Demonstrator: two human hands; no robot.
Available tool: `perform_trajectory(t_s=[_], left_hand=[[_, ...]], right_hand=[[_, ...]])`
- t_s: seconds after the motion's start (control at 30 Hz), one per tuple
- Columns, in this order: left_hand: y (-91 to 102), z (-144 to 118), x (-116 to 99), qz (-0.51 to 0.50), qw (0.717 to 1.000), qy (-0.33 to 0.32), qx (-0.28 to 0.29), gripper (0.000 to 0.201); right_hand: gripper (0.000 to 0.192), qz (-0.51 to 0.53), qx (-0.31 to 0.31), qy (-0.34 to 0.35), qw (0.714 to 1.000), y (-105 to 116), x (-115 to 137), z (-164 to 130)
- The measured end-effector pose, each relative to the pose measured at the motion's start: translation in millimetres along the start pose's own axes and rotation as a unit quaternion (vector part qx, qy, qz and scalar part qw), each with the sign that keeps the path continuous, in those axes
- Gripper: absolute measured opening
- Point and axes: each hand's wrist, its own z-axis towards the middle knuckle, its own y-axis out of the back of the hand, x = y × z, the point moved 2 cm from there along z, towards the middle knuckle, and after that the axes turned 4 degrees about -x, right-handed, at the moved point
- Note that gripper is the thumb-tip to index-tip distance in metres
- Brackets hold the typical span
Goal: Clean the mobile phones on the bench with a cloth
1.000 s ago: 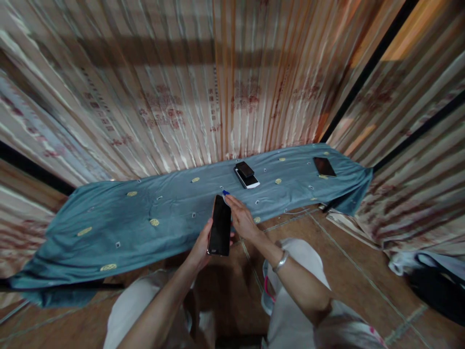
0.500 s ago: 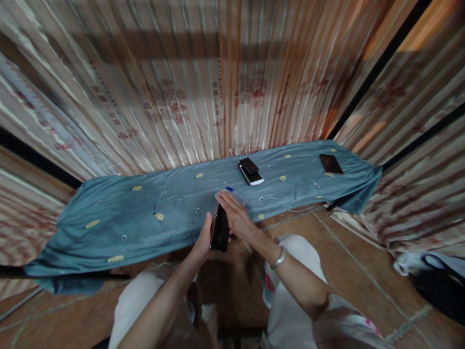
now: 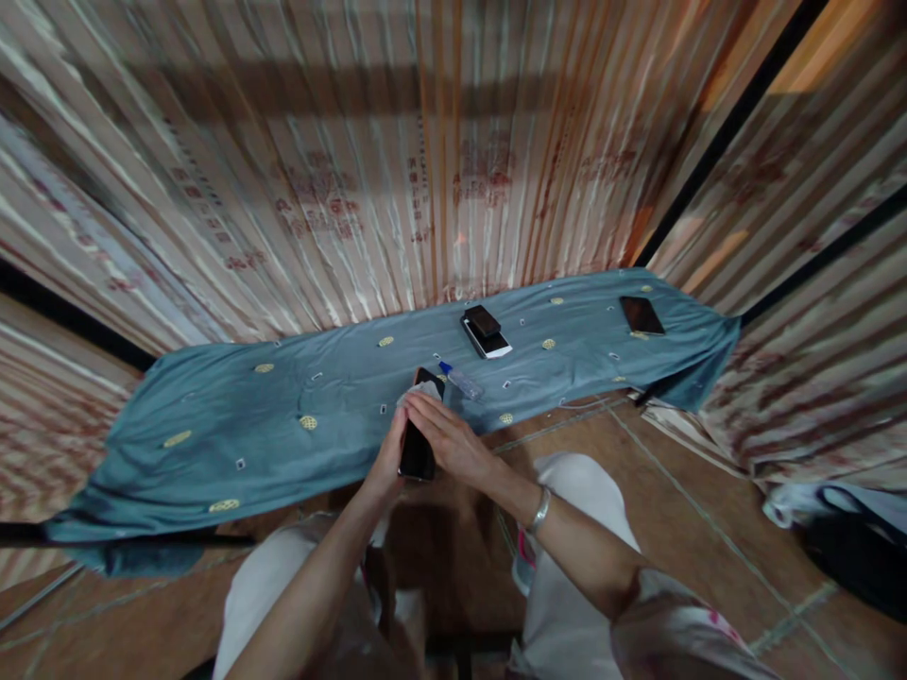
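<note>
I see a blue cloth (image 3: 283,416); two stacked phones (image 3: 486,331) mid-cloth, another phone (image 3: 641,314) near its right end.

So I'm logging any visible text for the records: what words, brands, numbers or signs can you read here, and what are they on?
Nothing can be read.
Corrugated wall: red printed marks, too blurred to read.
Blue cloth: yellow and small white motifs only, no words.
Phone in the left hand: dark screen, no label showing; right hand lies on it.
Stacked phones, far phone, small bottle: no legible text.
</note>
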Motion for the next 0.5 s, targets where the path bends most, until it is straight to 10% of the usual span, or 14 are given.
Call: perform_trajectory(t_s=[0.17, 0.5], left_hand=[[-8.3, -14.6, 0.3, 0.092, 0.989, 0.108, 0.027, 0.040], [-9.2, -21.2, -4.0, 0.068, 0.987, 0.122, 0.077, 0.042]], right_hand=[[0.057, -0.003, -0.031, -0.065, 0.997, 9.7, -22.2, 11.6], [0.044, 0.170, -0.117, -0.241, 0.948, 7.3, -54.1, 9.0]])
